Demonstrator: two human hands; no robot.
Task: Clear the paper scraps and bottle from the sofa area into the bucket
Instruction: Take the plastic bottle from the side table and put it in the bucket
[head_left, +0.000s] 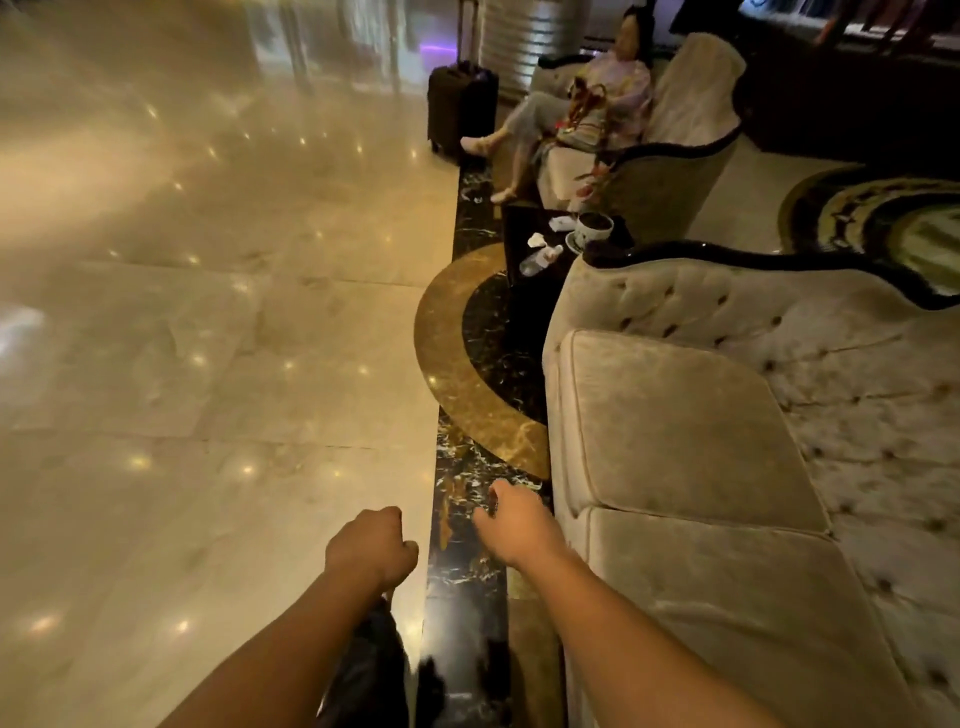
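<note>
Bottle (540, 258) and paper scraps (535, 240) lie on the low dark desk (522, 221) between the near sofa (691, 431) and the far sofa (670, 192), well ahead of the hands at about one o'clock. The bottle lies on its side. One crumpled scrap sits just beside it at twelve o'clock, and another paper piece lies further toward one o'clock, near a cup (594, 227) on a saucer.

The step in hand looks like the approach. It would go best by walking along the dark marble strip of the floor (462, 519), rounding the arm of the near sofa, and setting the container down at the desk's nine o'clock side. One free hand can then lift the bottle and scraps without nudging the cup or crowding the seated person (597, 104).

The left hand (371, 545) is a tight fist. A dark glossy thing hangs under its wrist, most likely the bucket (363, 670) carried by its handle. The right hand (511, 525) reaches forward with its fingers curled narrow and pointing down. Against the dark floor, whether they hold anything cannot be told.
</note>
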